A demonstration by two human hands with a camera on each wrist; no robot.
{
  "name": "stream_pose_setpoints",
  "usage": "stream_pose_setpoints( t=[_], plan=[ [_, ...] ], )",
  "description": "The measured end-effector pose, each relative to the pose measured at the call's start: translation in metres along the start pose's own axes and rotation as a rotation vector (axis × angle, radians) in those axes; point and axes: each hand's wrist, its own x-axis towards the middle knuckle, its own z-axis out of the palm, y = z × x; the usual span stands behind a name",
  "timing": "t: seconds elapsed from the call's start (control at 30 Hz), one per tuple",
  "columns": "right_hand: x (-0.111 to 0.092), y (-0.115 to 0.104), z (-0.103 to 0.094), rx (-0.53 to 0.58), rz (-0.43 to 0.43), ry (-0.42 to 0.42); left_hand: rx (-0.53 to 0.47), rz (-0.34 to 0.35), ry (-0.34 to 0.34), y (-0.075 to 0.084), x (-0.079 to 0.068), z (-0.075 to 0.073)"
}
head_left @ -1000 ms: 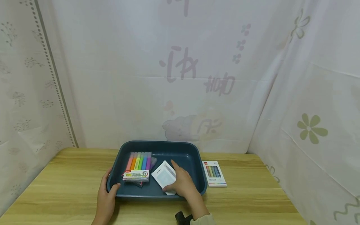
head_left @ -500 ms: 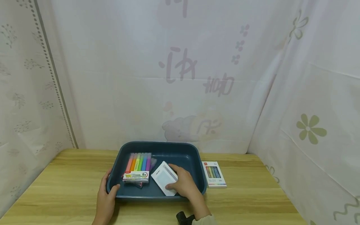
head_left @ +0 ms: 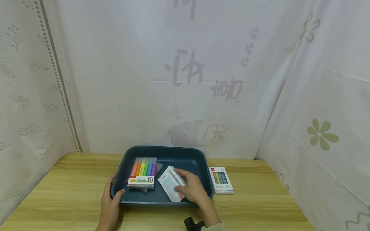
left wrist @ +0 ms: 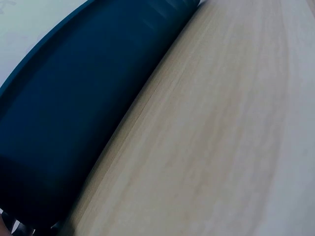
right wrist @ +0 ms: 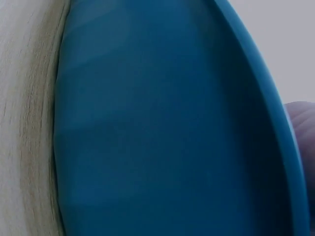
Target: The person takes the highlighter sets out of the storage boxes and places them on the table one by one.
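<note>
A dark blue plastic tray (head_left: pixel 164 203) stands on the table in the head view. My left hand (head_left: pixel 110 205) grips its left rim, thumb over the edge and fingers along the outer wall. Inside the tray, my right hand (head_left: pixel 193 189) holds a small white box (head_left: pixel 170 184) between thumb and fingers, and the box is tilted. A pack of highlighters (head_left: pixel 144 171) in several colours lies at the tray's left, partly covering another package that is mostly hidden. The wrist views mostly show the tray's outer wall (left wrist: pixel 74 98), with part of my right hand (right wrist: pixel 302 128) behind the rim.
A white box with a picture of coloured sticks (head_left: pixel 221 180) lies on the wooden table (head_left: pixel 257 199) just right of the tray. Near my right wrist is a black object (head_left: pixel 193 224). Patterned white cloth (head_left: pixel 130 96) hangs behind and at both sides.
My right fingers have closed round the white box and tipped it, so its lower right side with red print now shows. My left hand stays on the tray rim.
</note>
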Motion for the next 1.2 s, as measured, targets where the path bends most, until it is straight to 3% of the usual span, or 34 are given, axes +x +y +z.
stream_pose_setpoints(
  t=[0.43,0.63,0.93,1.2],
  plan=[
    [-0.007,-0.004,-0.009,0.068,0.021,0.113,0.003,0.018,0.014,-0.002,0.002,-0.003],
    [-0.016,-0.004,-0.017,0.198,0.028,0.147,0.002,0.009,0.021,-0.003,0.001,-0.001],
    [-0.034,-0.002,-0.046,0.57,0.086,0.214,-0.009,0.019,0.017,-0.003,0.001,0.0],
    [-0.047,0.007,-0.083,0.576,0.128,0.263,-0.01,-0.009,0.0,-0.002,0.001,0.001]
  ],
)
